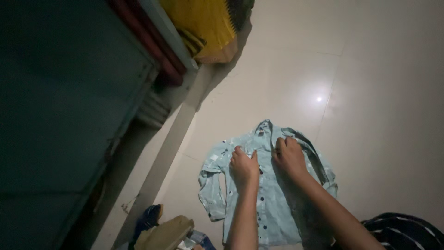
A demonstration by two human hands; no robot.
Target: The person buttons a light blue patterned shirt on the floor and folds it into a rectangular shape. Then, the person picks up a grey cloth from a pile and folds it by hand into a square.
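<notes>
Where the one pale blue shirt [259,194] lies spread flat on the tiled floor [379,92], you have both hands on its chest, just below the collar [264,126]. Your left hand [243,165] rests on the shirt's button line, fingers curled and pressed down onto the cloth; whether they pinch a fold cannot be told. Your right hand [290,156] sits just beside it, nearer the far shoulder of the shirt, fingers bent over the front edge of the cloth and pressing it. The two hands are close together but apart. One row of dark buttons [262,203] runs down the shirt's middle toward you. Two sleeves show: one sleeve [209,194] bends along the shirt's left side, the other lies folded on the right side under your forearm. Beyond the shirt's collar, one bright light spot [318,99] reflects on the floor. Left of the shirt stands one dark cabinet [64,102], with one yellow bundle [206,28] above its corner. Near the shirt's hem lies one small heap of things [162,229].
</notes>
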